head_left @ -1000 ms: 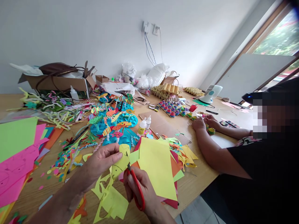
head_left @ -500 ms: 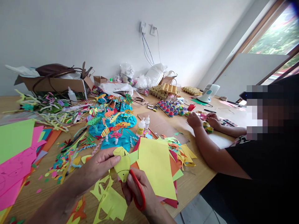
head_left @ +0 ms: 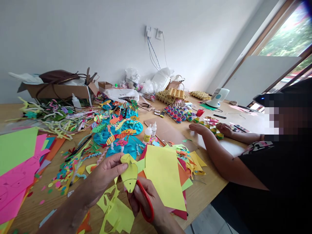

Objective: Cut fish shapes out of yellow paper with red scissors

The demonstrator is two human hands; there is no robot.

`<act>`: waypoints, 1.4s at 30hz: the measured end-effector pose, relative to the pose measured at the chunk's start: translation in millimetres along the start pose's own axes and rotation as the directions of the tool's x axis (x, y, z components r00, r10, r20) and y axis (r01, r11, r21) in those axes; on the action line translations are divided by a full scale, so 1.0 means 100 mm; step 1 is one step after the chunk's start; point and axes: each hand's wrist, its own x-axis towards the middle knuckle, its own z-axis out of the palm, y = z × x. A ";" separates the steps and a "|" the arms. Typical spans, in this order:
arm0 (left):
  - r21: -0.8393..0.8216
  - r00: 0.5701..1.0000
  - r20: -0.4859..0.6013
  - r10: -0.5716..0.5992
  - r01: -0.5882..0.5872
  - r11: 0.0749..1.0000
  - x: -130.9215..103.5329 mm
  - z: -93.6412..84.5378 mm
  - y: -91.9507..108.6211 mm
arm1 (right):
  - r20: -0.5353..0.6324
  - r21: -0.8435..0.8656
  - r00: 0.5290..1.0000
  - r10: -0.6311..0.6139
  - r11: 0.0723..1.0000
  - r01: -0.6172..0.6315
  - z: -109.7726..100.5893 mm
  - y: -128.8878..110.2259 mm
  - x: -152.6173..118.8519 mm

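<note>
A yellow paper fish (head_left: pixel 129 177) with a drawn eye and lines is pinched by its tail end between the thumb and fingers of my left hand (head_left: pixel 110 169). My right hand (head_left: pixel 152 198) grips a pair of red-handled scissors (head_left: pixel 146 201) close to the fish's head; the blades are hidden behind the paper and my fingers. Cut-up yellow paper scrap (head_left: pixel 119 209) lies on the table below my hands. A yellow sheet (head_left: pixel 164 175) rests on a stack of coloured paper just right of my right hand.
Blue bases with paper fish (head_left: pixel 126 146) stand ahead, beside glue bottles (head_left: pixel 147 133). Pink paper (head_left: pixel 17 177), confetti and pipe cleaners lie left. Several painted egg-carton cups (head_left: pixel 179 113) are farther back. A co-worker's arm (head_left: pixel 219 159) rests on the table at right.
The fish has turned slightly, and its head shows more fully. My hands keep their holds. The co-worker's nearer hand has lowered onto the table, and the view has shifted a little.
</note>
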 end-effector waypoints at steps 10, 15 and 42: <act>0.010 1.000 -0.028 -0.003 0.003 1.000 -0.02 0.07 -0.03 | -0.089 -0.030 0.996 -0.004 1.000 0.002 0.09 -0.02 -0.02; 0.012 0.998 -0.055 0.021 -0.021 1.000 -0.01 0.08 -0.02 | -0.071 -0.054 0.997 -0.034 0.998 0.030 0.08 0.02 -0.01; 0.223 1.000 0.015 0.002 -0.005 0.975 0.01 0.01 -0.04 | -0.116 -0.127 0.992 -0.044 0.992 0.029 0.09 -0.07 -0.03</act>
